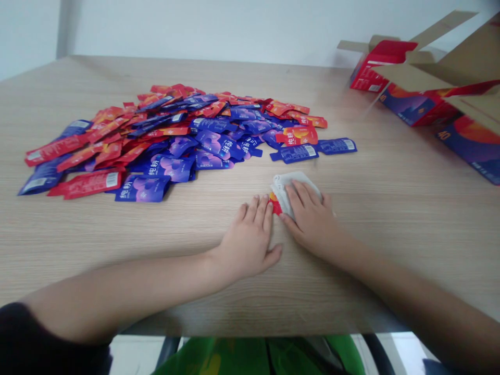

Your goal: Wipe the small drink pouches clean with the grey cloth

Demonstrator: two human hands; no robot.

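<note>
Across the pale wood-grain table (390, 219), torn-open cardboard cartons (469, 67) sit at the far right, beyond one heap of glossy red and blue sachets (211, 140), too many to count. Two blue sachets (312, 151) lie just off its edge. The right hand (308, 219) presses flat on a crumpled white wad (283, 192) overlapping a red sachet (275, 204); the left hand (248, 234) lies open, fingertips (269, 204) just beside it.

Passage runs between the sachet pile (195, 140) and the cardboard cartons (414, 99).
</note>
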